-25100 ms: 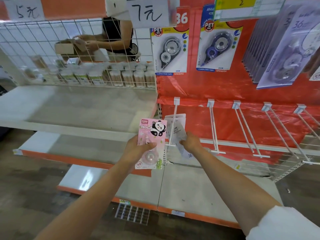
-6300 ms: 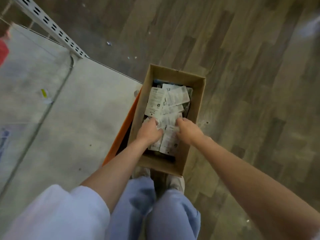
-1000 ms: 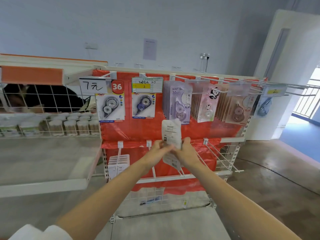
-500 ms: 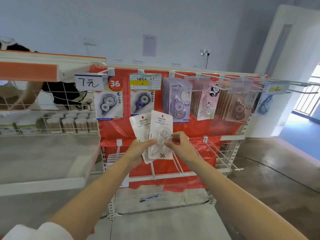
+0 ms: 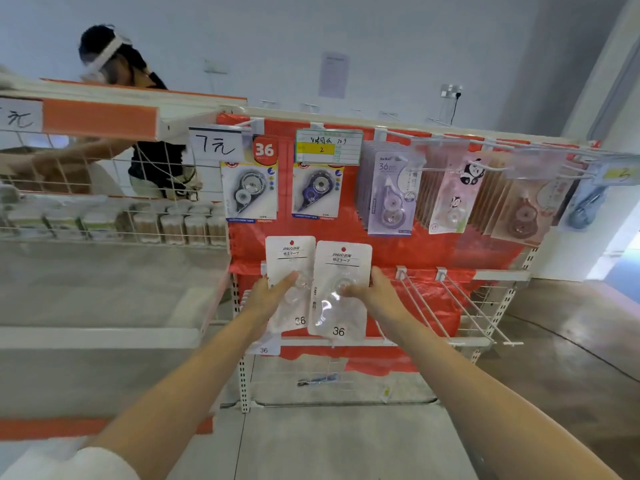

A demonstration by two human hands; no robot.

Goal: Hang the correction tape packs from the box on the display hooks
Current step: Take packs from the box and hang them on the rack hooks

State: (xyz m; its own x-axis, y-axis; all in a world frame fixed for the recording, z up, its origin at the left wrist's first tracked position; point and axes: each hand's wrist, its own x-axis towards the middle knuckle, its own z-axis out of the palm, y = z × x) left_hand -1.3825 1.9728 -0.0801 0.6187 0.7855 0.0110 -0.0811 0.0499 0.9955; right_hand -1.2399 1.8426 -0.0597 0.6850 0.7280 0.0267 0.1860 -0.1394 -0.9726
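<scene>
Two white packs held up side by side before the red display.

The left hand (image 5: 268, 296) grips the left pack (image 5: 290, 271), thumb across its clear blister, fingers behind it; the right hand (image 5: 372, 292) pinches the right pack (image 5: 341, 289) the same way, the packs' inner edges touching between the thumbs. Just right of the right fingers jut bare hooks (image 5: 450, 306). Above the fingertips hang filled rows of tape packs (image 5: 389, 192) and a handwritten price tag (image 5: 216, 145). Beyond the wire shelf (image 5: 104, 188), up left, stands another person (image 5: 152, 161).
</scene>
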